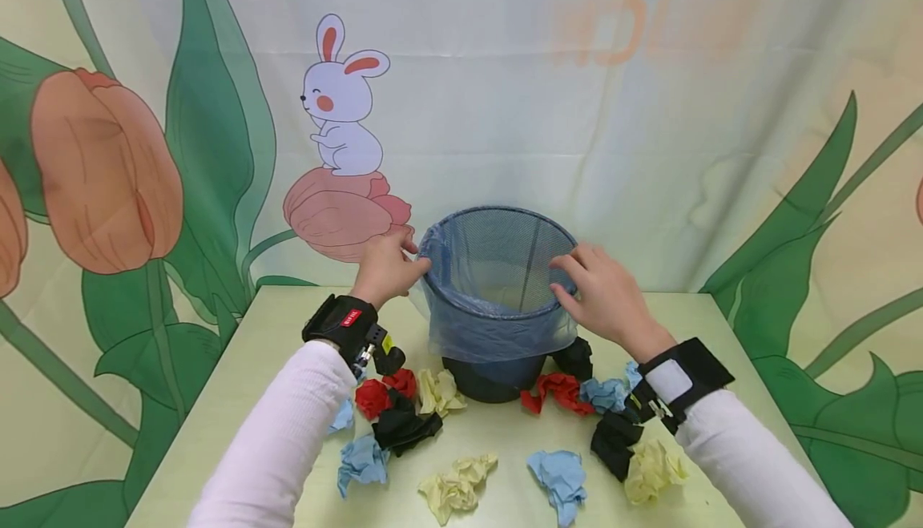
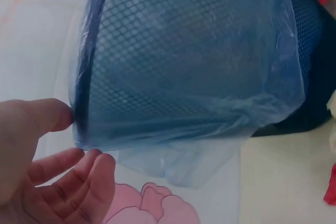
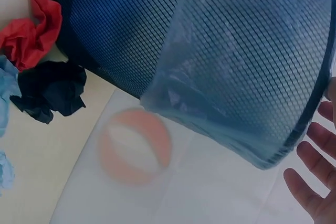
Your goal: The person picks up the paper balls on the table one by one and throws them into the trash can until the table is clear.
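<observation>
A dark mesh wastebasket [image 1: 497,384] stands upright at the back of the table. A thin translucent plastic bag [image 1: 490,336] lines it, folded over the rim and hanging down the outside. My left hand [image 1: 389,268] is at the left side of the rim; in the left wrist view its thumb tip [image 2: 63,115] touches the bag-covered edge, with the other fingers loosely bent below. On the opposite side, my right hand [image 1: 602,292] has its fingers spread around the rim. Those fingers [image 3: 315,156] lie close along the bag's folded edge in the right wrist view.
Crumpled paper balls lie around the basket's base: red [image 1: 558,393], black [image 1: 405,424], blue [image 1: 363,461] and yellow [image 1: 456,486]. More are at the right, including a yellow ball [image 1: 652,472] near my right forearm. A printed curtain [image 1: 469,111] hangs behind the table.
</observation>
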The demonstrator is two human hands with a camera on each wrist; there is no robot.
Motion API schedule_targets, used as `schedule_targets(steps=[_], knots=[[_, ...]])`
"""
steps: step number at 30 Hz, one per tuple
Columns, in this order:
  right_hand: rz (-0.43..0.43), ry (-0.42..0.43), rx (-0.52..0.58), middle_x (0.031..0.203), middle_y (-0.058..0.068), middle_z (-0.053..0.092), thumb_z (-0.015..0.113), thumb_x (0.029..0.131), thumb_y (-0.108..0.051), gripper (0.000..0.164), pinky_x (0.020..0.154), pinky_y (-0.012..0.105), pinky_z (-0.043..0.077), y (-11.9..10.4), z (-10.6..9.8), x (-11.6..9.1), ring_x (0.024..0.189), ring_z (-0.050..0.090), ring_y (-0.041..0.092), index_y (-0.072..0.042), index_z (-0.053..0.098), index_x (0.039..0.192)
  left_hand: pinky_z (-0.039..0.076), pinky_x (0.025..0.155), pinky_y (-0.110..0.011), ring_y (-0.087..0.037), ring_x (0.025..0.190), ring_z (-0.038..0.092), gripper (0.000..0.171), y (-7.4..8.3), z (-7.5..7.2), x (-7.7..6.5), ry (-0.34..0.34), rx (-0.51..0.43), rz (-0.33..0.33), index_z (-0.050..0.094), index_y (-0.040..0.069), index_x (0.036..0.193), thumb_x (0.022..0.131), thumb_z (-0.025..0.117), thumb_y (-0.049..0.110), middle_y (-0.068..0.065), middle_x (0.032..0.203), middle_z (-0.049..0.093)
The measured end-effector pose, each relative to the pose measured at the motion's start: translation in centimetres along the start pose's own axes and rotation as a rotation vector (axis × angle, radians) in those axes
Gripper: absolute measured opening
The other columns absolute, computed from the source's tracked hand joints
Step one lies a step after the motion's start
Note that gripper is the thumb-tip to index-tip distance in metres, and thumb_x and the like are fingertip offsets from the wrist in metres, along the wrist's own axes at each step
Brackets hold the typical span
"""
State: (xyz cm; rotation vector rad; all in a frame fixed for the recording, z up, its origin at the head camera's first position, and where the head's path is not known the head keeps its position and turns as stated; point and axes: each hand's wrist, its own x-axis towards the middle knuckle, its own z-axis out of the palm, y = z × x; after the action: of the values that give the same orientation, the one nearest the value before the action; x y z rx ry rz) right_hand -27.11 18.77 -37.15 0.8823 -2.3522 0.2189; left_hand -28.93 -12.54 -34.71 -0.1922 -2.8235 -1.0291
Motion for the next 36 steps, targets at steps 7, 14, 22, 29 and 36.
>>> schedule_targets(steps=[7, 14, 22, 29, 36], knots=[[-0.01, 0.037, 0.007, 0.092, 0.007, 0.055, 0.068, 0.082, -0.022, 0.031, 0.063, 0.032, 0.044, -0.6, 0.0, -1.0, 0.082, 0.05, 0.022, -0.008, 0.061, 0.108, 0.054, 0.058, -0.029, -0.015, 0.052, 0.063, 0.035, -0.1, 0.6, 0.1, -0.018, -0.101, -0.082, 0.058, -0.001, 0.109, 0.085, 0.061, 0.025, -0.016, 0.085, 0.067], [0.02, 0.045, 0.022, 0.092, 0.006, 0.055, 0.069, 0.08, -0.022, 0.031, 0.059, 0.031, 0.042, -1.2, 0.1, -2.2, 0.079, 0.05, 0.021, -0.009, 0.06, 0.107, 0.056, 0.058, -0.029, -0.015, 0.054, 0.064, 0.032, -0.3, 1.3, 0.6, -0.052, -0.373, -0.208, 0.051, -0.004, 0.109, 0.086, 0.06, 0.016, -0.019, 0.085, 0.065], [-0.004, 0.057, 0.019, 0.089, 0.004, 0.055, 0.067, 0.08, -0.021, 0.022, 0.06, 0.031, 0.043, -1.9, 0.3, -3.9, 0.077, 0.05, 0.021, -0.01, 0.059, 0.097, 0.056, 0.063, -0.033, -0.014, 0.054, 0.063, 0.031, -0.3, 1.6, 0.9, -0.093, -0.595, -0.312, 0.045, -0.006, 0.112, 0.087, 0.058, 0.008, -0.017, 0.085, 0.057], [-0.037, 0.029, 0.065, 0.091, 0.004, 0.056, 0.065, 0.081, -0.021, 0.019, 0.06, 0.031, 0.045, -2.5, 1.1, -5.9, 0.079, 0.052, 0.021, -0.01, 0.061, 0.096, 0.055, 0.058, -0.025, -0.015, 0.059, 0.062, 0.031, -0.3, 1.7, 0.8, -0.112, -0.628, -0.38, 0.045, -0.003, 0.115, 0.089, 0.058, 0.01, -0.015, 0.09, 0.054], [-0.015, -0.078, 0.08, 0.097, 0.001, 0.056, 0.071, 0.078, -0.023, 0.029, 0.064, 0.029, 0.049, -3.6, 2.1, -8.4, 0.081, 0.052, 0.017, -0.013, 0.062, 0.104, 0.056, 0.063, -0.027, -0.013, 0.059, 0.06, 0.033, -0.3, 1.9, 1.0, -0.123, -0.653, -0.398, 0.044, -0.002, 0.117, 0.09, 0.058, 0.011, -0.013, 0.088, 0.051]])
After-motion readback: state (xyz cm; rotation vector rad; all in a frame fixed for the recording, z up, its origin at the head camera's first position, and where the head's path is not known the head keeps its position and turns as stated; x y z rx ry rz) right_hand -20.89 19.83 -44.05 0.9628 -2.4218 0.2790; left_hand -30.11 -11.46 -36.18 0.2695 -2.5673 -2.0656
